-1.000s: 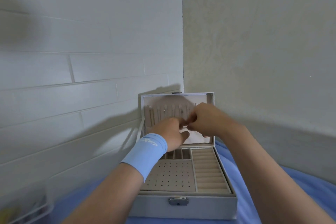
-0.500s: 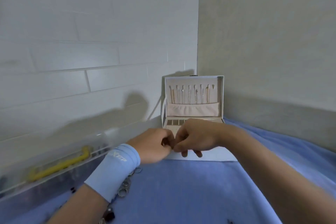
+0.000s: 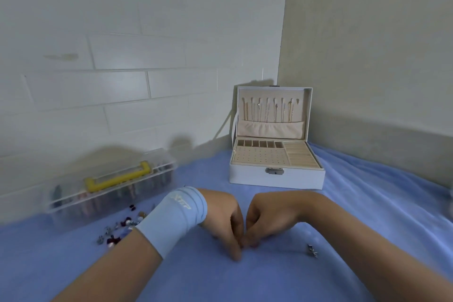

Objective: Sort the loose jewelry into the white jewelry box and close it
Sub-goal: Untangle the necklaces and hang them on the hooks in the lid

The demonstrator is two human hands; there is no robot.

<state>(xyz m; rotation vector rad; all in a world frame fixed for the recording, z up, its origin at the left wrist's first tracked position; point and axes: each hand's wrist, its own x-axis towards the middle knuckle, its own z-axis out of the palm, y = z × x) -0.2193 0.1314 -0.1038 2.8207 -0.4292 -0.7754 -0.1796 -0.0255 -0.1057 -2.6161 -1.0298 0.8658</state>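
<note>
The white jewelry box [image 3: 277,178] stands open in the far corner, its lid upright with several thin chains hanging inside. My left hand [image 3: 224,222], with a light blue wristband, and my right hand [image 3: 268,222] meet fingertip to fingertip on the blue cloth in front of the box. The fingers of both are pinched together at one spot; whatever is between them is too small to make out. Loose jewelry [image 3: 120,229] lies scattered left of my left wrist. One small silver piece [image 3: 312,250] lies to the right of my right hand.
A clear plastic organizer case [image 3: 110,191] with a yellow handle sits along the left wall. White brick wall at left, beige wall at right, meeting behind the box. Blue cloth [image 3: 367,203] covers the whole surface.
Both hands have drawn back from the box's lid down to the cloth in front of it, still held together. The view has pulled away, bringing the organizer case and loose jewelry into sight.
</note>
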